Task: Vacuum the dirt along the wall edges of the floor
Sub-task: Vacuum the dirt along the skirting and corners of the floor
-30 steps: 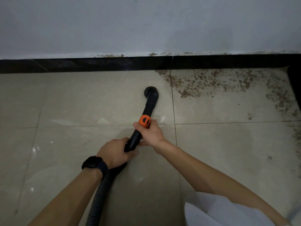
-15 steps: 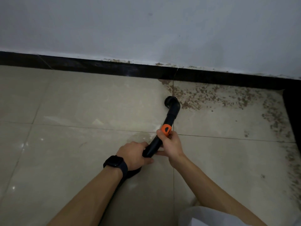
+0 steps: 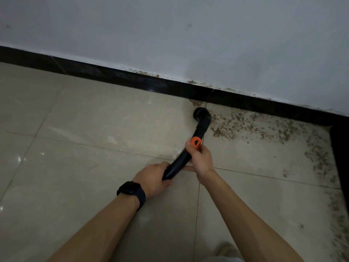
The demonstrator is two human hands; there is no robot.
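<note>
- Down on the glossy beige floor tiles (image 3: 85, 129), a person's two bare hands hold a black curved plastic vacuum wand (image 3: 179, 161).
- The right hand (image 3: 201, 159) grips the wand with its fingers curled round the tube, just near of the orange plastic collar (image 3: 195, 142). Its thumb tip lies against that collar.
- The left hand (image 3: 153, 176) is wrapped round the wand's near end, nearer and to the left of the right hand. A black smartwatch (image 3: 131, 191) sits on that wrist.
- The round black brush nozzle (image 3: 201, 113) at the wand's far end rests on the floor by a tile joint. It is close to the black skirting strip (image 3: 113, 76), and I cannot tell whether it touches it.
- Brown crumbly dirt (image 3: 236, 121) begins at the nozzle's right side. It spreads right along the skirting, then nearer along a dark edge (image 3: 340, 157) at far right.
- A white painted wall (image 3: 170, 35) rises above the skirting, with brown flecks along the seam.
</note>
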